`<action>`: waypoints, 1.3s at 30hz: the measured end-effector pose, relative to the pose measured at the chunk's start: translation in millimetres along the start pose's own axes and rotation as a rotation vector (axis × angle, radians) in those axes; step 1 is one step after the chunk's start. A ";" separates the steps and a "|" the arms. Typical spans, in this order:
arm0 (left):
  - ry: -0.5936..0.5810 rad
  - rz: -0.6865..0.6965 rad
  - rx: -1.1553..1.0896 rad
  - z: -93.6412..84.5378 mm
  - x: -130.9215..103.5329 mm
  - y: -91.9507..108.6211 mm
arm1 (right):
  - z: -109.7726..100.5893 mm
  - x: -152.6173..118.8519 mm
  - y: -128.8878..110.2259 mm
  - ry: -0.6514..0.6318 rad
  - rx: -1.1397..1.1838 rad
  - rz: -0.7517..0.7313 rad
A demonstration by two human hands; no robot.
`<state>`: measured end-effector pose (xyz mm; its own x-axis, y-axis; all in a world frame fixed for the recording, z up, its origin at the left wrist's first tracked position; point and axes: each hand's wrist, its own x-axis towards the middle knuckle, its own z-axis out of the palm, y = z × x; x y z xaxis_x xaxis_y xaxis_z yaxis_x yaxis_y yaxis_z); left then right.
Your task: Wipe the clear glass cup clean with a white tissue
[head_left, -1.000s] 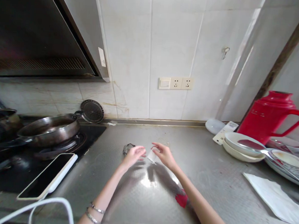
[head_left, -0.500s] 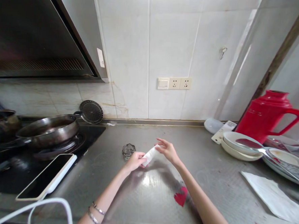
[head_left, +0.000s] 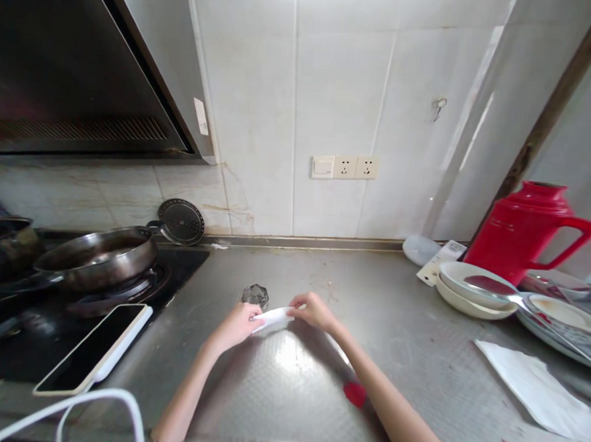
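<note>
A small white folded paper (head_left: 272, 317) is pinched between both hands just above the steel counter (head_left: 315, 382). My left hand (head_left: 235, 326) grips its left end. My right hand (head_left: 312, 311) grips its right end. A small clear glass (head_left: 255, 295) stands on the counter just behind my left hand. A red stain (head_left: 354, 393) lies on the counter under my right forearm.
A pan (head_left: 98, 254) sits on the stove at left, with a phone (head_left: 92, 346) and white cable (head_left: 68, 414) near the front edge. At right are stacked white bowls (head_left: 474, 290), a red thermos jug (head_left: 528, 230), plates (head_left: 564, 317) and a white paper sheet (head_left: 535, 389).
The hands came together, took the white paper by its two ends, and drew it lower and nearer, toward the front left of the counter.
</note>
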<state>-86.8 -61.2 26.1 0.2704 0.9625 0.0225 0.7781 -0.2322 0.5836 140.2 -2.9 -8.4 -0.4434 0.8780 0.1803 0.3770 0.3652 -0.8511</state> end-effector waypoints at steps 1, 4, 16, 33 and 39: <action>0.047 -0.021 0.086 -5.0 -3.2 -2.6 | 7.2 4.3 -2.4 0.008 -0.027 -0.014; 0.113 -0.113 0.226 -17.1 -7.7 -10.1 | 27.0 17.1 -6.8 0.017 -0.092 -0.029; 0.141 -0.176 0.195 -18.0 9.9 -56.7 | 60.1 38.9 -0.2 0.108 -0.177 -0.045; 0.058 0.003 -0.167 -9.7 43.3 -98.8 | 55.2 74.0 5.4 -0.131 -0.237 -0.134; -0.029 0.077 -0.334 -13.2 48.4 -94.3 | 56.8 84.9 10.5 -0.203 -0.253 -0.160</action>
<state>-154.6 9.2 -17.1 0.3405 0.9385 0.0564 0.5273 -0.2403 0.8150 60.3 57.9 -30.0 -0.6561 0.7334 0.1780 0.4678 0.5802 -0.6667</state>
